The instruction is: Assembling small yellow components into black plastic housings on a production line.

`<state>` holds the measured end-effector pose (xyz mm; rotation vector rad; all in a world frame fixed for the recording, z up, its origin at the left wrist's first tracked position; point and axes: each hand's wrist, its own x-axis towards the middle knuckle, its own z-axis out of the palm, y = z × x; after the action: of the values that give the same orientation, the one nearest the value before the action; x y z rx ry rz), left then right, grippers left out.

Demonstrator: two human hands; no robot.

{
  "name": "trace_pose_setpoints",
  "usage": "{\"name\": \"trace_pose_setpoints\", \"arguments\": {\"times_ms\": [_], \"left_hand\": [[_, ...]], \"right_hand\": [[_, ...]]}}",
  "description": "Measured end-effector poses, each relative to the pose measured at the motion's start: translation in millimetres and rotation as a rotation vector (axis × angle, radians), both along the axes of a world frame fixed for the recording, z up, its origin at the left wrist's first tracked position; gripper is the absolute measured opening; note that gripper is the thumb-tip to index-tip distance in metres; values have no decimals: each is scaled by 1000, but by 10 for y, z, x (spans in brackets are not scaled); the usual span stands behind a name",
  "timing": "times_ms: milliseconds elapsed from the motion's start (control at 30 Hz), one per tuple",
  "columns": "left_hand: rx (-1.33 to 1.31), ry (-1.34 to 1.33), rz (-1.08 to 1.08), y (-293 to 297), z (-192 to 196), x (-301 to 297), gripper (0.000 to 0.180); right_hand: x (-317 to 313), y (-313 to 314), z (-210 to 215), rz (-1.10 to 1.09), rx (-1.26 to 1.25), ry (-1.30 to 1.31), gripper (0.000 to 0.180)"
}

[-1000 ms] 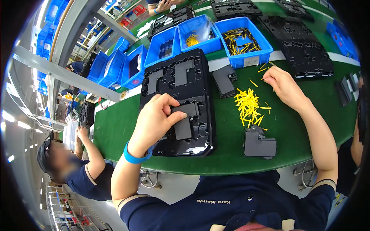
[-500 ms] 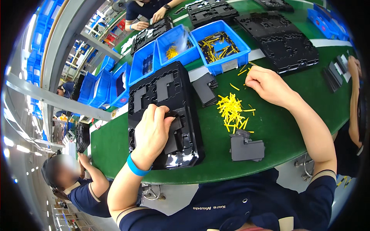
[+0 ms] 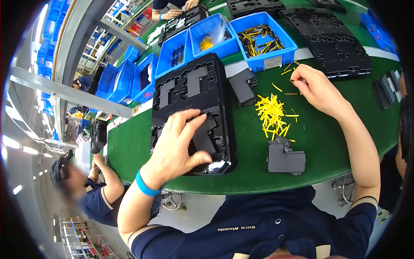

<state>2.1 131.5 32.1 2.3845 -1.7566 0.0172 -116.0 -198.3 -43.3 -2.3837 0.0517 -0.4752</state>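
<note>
My left hand (image 3: 177,146), a blue band on its wrist, rests over the near part of a black moulded tray (image 3: 179,101). Its fingers and thumb are spread around a dark grey L-shaped piece (image 3: 202,140) lying in the tray. Two more such pieces sit in the tray's far recesses. My right hand (image 3: 317,88) is pinched above the green table, just beyond a pile of thin yellow strips (image 3: 271,113); whatever is between the fingertips is too small to make out. A few loose strips lie near these fingertips.
Stacks of grey L-shaped pieces lie beside the tray (image 3: 243,87) and near the table edge (image 3: 285,157). Blue bins (image 3: 272,61) stand behind, one with yellow and black strips. Another black tray (image 3: 325,43) lies far right. Co-workers sit at left and across.
My left hand has opened from a closed grip at the grey piece, its thumb now spread away. My right hand stays pinched near the strips. The whole view has shifted slightly.
</note>
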Motion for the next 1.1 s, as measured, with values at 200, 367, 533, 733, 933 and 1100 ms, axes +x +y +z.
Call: {"name": "trace_pose_setpoints", "arguments": {"times_ms": [200,367,533,733,933,1100], "left_hand": [[30,-79,108,263,-1,-12,57],[38,-69,78,320,-56,-61,52],[103,-157,76,270,-52,-113,49],[145,-175,81,248,85,-125,47],[2,-36,38,-50,263,-78,36],[-6,-56,-111,-329,287,-50,39]], "right_hand": [[4,59,-1,-5,71,-52,5],[-17,12,32,36,29,-1,11],[-79,-176,190,-33,289,-100,16],[-315,-1060,318,-266,-106,-219,14],[-674,-1312,329,-137,-388,218,59],[-543,-1260,371,-156,-458,213,47]]}}
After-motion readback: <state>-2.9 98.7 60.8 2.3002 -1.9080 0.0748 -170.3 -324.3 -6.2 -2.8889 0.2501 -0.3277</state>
